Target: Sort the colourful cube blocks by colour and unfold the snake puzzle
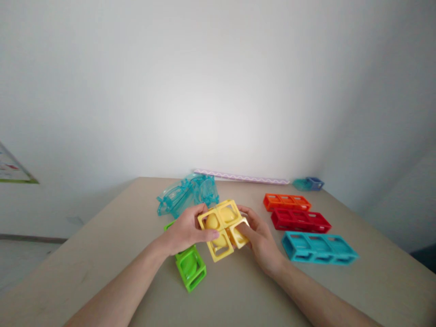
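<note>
My left hand and my right hand both grip a cluster of yellow open-frame cube blocks held just above the beige table. The left fingers wrap the cluster's left side, thumb across its front. The right fingers close on its right side. A green frame block lies on the table under my left wrist, partly hidden by the hand.
Clear turquoise plastic pieces lie behind the hands. To the right lie an orange bar, a red bar and a turquoise bar of three frames each. A pale patterned strip and small blue pieces sit by the wall.
</note>
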